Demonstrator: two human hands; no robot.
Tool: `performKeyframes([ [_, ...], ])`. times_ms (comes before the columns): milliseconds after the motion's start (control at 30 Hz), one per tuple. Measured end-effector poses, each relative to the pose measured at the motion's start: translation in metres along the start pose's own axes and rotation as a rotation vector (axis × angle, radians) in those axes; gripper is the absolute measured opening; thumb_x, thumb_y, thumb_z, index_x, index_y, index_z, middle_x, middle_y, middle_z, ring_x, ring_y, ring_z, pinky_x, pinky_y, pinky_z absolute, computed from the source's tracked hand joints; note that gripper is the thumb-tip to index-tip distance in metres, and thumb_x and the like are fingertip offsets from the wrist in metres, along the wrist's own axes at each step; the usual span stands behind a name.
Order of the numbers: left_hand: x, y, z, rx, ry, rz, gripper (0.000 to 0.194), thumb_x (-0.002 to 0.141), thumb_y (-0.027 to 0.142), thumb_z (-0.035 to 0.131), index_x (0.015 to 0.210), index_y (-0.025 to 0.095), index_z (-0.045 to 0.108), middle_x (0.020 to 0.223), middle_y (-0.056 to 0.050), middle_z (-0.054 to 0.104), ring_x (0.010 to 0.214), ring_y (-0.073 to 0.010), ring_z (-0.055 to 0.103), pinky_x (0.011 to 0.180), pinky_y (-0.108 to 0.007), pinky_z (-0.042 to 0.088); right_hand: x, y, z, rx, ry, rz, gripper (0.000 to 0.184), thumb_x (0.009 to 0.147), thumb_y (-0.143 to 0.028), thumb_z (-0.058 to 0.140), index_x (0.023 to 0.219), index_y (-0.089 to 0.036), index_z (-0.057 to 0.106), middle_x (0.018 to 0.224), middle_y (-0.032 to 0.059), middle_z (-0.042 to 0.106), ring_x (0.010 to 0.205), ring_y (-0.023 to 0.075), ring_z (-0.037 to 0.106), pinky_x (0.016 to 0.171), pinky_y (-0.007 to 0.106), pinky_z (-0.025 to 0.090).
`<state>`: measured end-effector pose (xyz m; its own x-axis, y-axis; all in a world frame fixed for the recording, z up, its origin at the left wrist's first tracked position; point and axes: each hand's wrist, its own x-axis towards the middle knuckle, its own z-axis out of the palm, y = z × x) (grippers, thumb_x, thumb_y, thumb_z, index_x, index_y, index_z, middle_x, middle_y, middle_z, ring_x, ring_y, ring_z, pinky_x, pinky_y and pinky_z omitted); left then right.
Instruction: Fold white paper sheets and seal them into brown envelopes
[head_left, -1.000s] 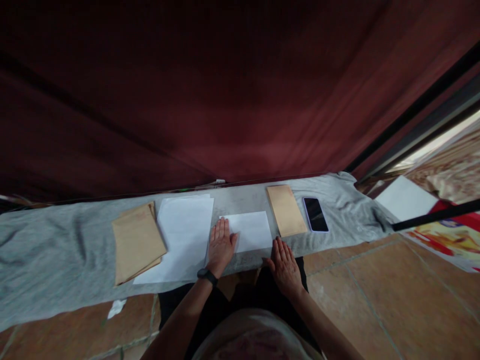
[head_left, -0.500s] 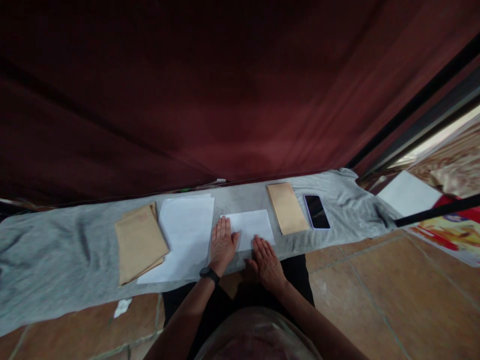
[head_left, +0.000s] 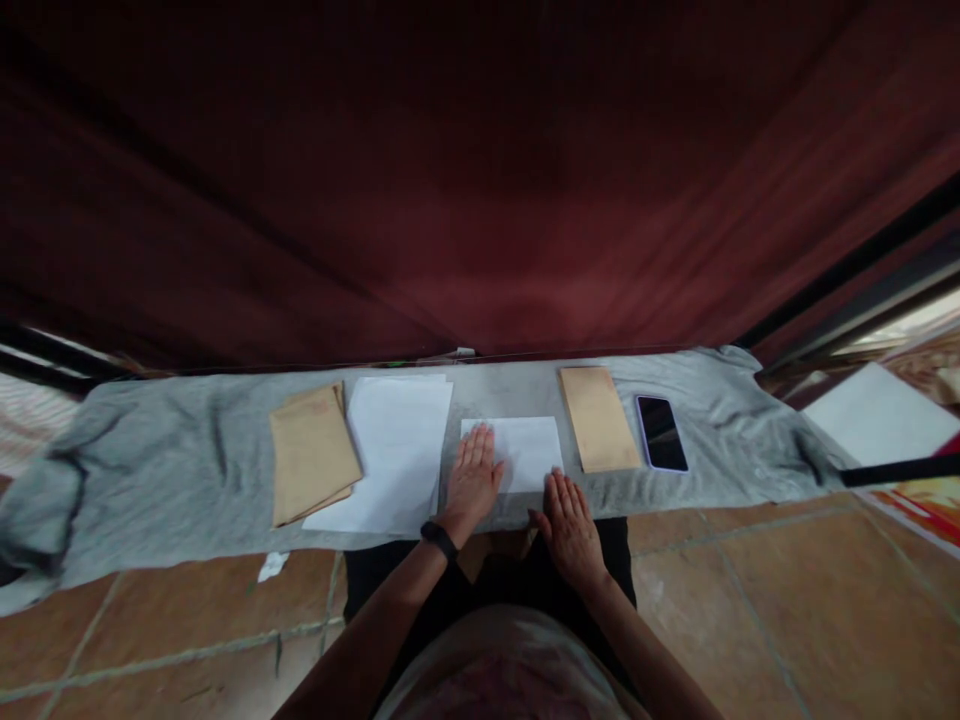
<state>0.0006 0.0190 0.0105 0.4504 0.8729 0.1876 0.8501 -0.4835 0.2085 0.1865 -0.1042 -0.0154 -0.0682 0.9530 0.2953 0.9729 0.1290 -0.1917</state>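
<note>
A small white sheet of paper (head_left: 531, 450), apparently folded, lies on the grey cloth in front of me. My left hand (head_left: 475, 480) rests flat on its left end, fingers stretched out, a dark band around the wrist. At the sheet's lower right corner, my right hand (head_left: 571, 525) lies flat with its fingertips at the edge. Larger white sheets (head_left: 401, 450) lie left of my left hand. Overlapping them further left are several brown envelopes (head_left: 313, 455). To the right of the small sheet is another brown envelope (head_left: 600, 418).
A phone (head_left: 663, 433) with a pale purple case lies right of the single envelope. Grey cloth (head_left: 187, 460) covers the long narrow surface. Behind it hangs a dark red sheet (head_left: 480, 200). A white scrap (head_left: 273, 566) is on the tiled floor (head_left: 720, 610).
My right hand slid left onto the small sheet, then back right to its lower right corner. My left hand stays on the left end. The view has shifted a little.
</note>
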Motion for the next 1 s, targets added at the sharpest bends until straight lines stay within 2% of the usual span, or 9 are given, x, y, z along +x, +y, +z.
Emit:
performKeyframes([
  [100,-0.004,0.024,-0.001,-0.028,-0.042,0.132,0.06,0.103,0.041,0.033,0.154,0.009,0.028,0.163,-0.013,0.027,0.153,-0.0249,0.016,0.125,-0.046,0.023,-0.001,0.001,0.001,-0.006,-0.005,-0.005,0.067,0.104,-0.044,0.038,0.159,-0.01,0.018,0.16,0.018,0.029,0.146,0.032,0.033,0.117,0.05,0.031],
  [200,-0.009,0.035,0.003,-0.029,-0.072,0.143,0.062,0.103,0.044,0.035,0.153,0.008,0.029,0.162,-0.014,0.029,0.152,-0.0244,0.018,0.124,-0.045,0.024,-0.002,0.002,0.001,-0.024,-0.015,-0.012,0.067,0.104,-0.043,0.038,0.158,-0.009,0.019,0.16,0.0188,0.03,0.147,0.0317,0.032,0.117,0.049,0.031],
  [467,-0.017,0.01,0.003,0.018,-0.045,0.096,0.06,0.103,0.043,0.035,0.152,0.008,0.032,0.16,-0.015,0.033,0.152,-0.024,0.021,0.124,-0.044,0.025,-0.003,0.003,0.0,-0.006,-0.03,-0.013,0.066,0.104,-0.045,0.037,0.158,-0.009,0.021,0.159,0.0202,0.031,0.146,0.0324,0.032,0.116,0.05,0.033],
  [600,-0.019,0.006,0.004,0.021,-0.042,0.063,0.06,0.102,0.043,0.036,0.151,0.008,0.032,0.16,-0.015,0.033,0.152,-0.0246,0.021,0.124,-0.045,0.023,0.001,0.009,-0.003,0.054,-0.04,-0.022,0.061,0.105,-0.04,0.034,0.157,-0.011,0.023,0.158,0.0184,0.034,0.146,0.0303,0.033,0.116,0.051,0.033],
  [800,-0.02,0.007,0.006,0.001,-0.049,0.071,0.061,0.102,0.043,0.037,0.152,0.01,0.032,0.162,-0.014,0.029,0.152,-0.025,0.018,0.125,-0.045,0.02,0.033,0.011,0.0,0.172,-0.023,-0.066,0.058,0.105,-0.036,0.033,0.157,-0.014,0.022,0.159,0.0166,0.034,0.148,0.0274,0.028,0.115,0.051,0.035],
  [1000,-0.02,0.007,0.007,-0.003,-0.066,0.087,0.062,0.1,0.04,0.039,0.153,0.009,0.03,0.162,-0.016,0.029,0.153,-0.0259,0.017,0.124,-0.048,0.018,0.078,-0.004,0.02,0.2,-0.083,-0.112,0.054,0.104,-0.031,0.032,0.154,-0.011,0.033,0.157,0.0161,0.038,0.149,0.0252,0.028,0.119,0.048,0.029],
])
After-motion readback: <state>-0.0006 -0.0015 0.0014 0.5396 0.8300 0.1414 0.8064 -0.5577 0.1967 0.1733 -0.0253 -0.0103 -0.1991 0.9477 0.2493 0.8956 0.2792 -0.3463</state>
